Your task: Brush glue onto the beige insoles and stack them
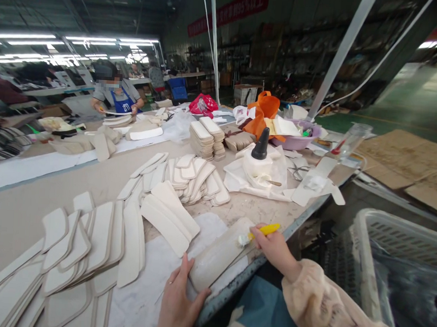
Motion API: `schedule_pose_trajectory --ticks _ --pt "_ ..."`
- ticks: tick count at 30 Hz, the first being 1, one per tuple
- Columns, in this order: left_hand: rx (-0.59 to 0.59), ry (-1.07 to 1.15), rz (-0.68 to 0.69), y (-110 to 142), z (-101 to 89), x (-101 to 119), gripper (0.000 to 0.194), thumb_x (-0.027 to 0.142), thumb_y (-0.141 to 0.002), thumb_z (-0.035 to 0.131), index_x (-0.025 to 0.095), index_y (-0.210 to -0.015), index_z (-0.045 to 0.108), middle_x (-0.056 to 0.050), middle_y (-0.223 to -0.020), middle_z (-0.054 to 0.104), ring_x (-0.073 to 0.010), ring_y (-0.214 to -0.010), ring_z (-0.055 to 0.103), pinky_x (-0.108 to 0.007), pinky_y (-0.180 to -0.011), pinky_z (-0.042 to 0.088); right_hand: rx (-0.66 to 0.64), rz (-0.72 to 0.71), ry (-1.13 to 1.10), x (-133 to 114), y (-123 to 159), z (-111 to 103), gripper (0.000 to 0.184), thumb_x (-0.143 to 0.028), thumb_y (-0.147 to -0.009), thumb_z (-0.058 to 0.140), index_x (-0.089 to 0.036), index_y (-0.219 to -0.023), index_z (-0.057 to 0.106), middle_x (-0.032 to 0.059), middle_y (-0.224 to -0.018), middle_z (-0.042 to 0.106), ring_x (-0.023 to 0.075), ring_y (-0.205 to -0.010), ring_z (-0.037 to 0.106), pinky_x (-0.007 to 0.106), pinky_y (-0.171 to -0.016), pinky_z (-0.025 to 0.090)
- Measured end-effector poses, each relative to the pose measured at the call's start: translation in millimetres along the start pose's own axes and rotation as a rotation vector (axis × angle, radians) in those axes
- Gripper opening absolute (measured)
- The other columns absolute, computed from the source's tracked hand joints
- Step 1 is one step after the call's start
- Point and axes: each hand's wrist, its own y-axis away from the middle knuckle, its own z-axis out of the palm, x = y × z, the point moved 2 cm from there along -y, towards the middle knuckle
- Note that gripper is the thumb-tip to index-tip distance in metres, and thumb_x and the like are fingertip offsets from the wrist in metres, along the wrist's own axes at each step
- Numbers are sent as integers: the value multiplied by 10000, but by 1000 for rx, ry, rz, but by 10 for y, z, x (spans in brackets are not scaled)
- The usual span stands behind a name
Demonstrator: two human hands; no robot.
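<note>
A yellow-handled brush is gripped in my right hand. White paste coats its bristles, which rest on the far part of a long, rounded, pale panel. The panel lies flat near the table's front edge, its surface shiny and wet-looking. At its near end, my left hand holds it between thumb and fingers. Just beyond lie overlapping cream panels. Several more panels are fanned out in piles on the left.
A white container with a black cone top stands on plastic sheeting behind the panel, near scissors. Stacked pieces, an orange bag and a purple basin sit farther back. A plastic crate is at right. Across the table, a co-worker handles a panel.
</note>
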Motion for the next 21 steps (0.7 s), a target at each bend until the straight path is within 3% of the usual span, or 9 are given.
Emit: schedule_pose_trajectory --ticks 2,4,6,10,13,18,21 --pt "11 -22 8 -2 17 -34 883 394 -760 660 168 -1472 191 -121 -1294 606 -296 -1178 553 -473 -996 452 64 -82 89 -16 -96 -218 327 -431 -914 452 -212 -687 536 -18 -533 541 159 -551 558 274 -608 443" --pt "16 -28 21 -7 38 -72 881 399 -746 669 178 -1467 213 -115 -1291 611 -296 -1165 566 -468 -984 466 102 -221 246 -71 -105 -299 288 -413 -939 431 -205 -821 593 14 -657 626 170 -632 606 272 -648 448" --pt "17 -30 33 -11 58 -108 875 392 -735 677 185 -1460 234 -108 -1287 615 -294 -1163 571 -461 -982 471 79 -363 470 -124 -42 -223 264 -368 -958 418 -196 -898 610 46 -748 668 180 -696 633 267 -664 443" --pt "22 -37 60 -14 81 -165 828 383 -737 674 180 -1436 280 -115 -1291 611 -288 -1161 575 -451 -981 473 -96 -570 838 -204 197 147 217 -236 -954 438 -171 -817 594 65 -700 655 180 -664 626 254 -608 420" --pt "12 -22 94 -25 97 -188 835 385 -750 664 169 -1445 255 -120 -1283 616 -286 -1169 568 -454 -986 467 -208 -682 831 -285 325 289 204 -230 -956 442 -177 -809 574 50 -721 652 176 -669 624 258 -607 432" --pt "48 51 46 -13 106 -144 845 311 -703 682 177 -1439 290 -124 -1285 611 -305 -1176 554 -474 -1004 440 -85 -653 837 -297 262 184 208 -223 -961 429 -169 -843 591 60 -718 657 194 -688 649 280 -625 479" --pt "44 90 -25 27 68 -60 877 272 -628 719 187 -1421 351 -130 -1337 568 -321 -1209 519 -474 -1036 412 -130 -749 747 -242 270 211 215 -215 -942 448 -179 -829 627 66 -708 676 193 -662 664 274 -603 511"
